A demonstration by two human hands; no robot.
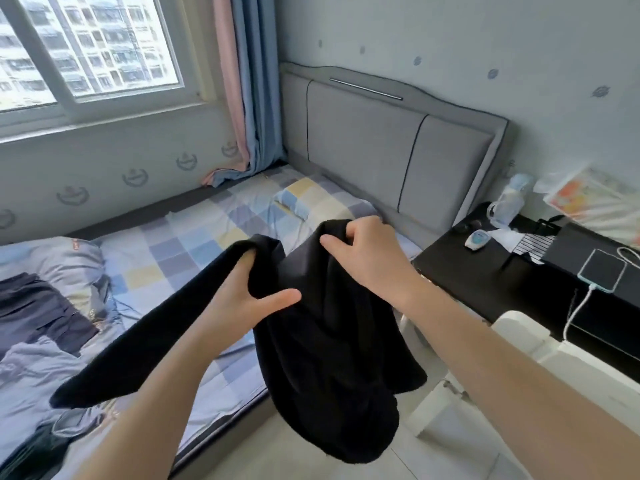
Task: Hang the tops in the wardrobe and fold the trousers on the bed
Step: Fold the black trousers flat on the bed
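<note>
I hold a black garment (329, 358) in the air over the edge of the bed (207, 233). My left hand (242, 299) has its fingers tucked into the fabric near one top edge, thumb out. The other top corner is bunched in my right hand (363, 254), which grips it with curled fingers. One long black part stretches down to the left across my left forearm; the rest hangs in folds toward the floor. Whether it is a top or trousers I cannot tell. No wardrobe is in view.
Dark clothes (38, 306) lie on a rumpled quilt at the bed's left. A checked pillow (322, 199) sits by the grey headboard (398, 140). A black bedside table (519, 271) at right carries a charging phone (602, 270) and a bottle (509, 202). A white chair (519, 341) stands beside it.
</note>
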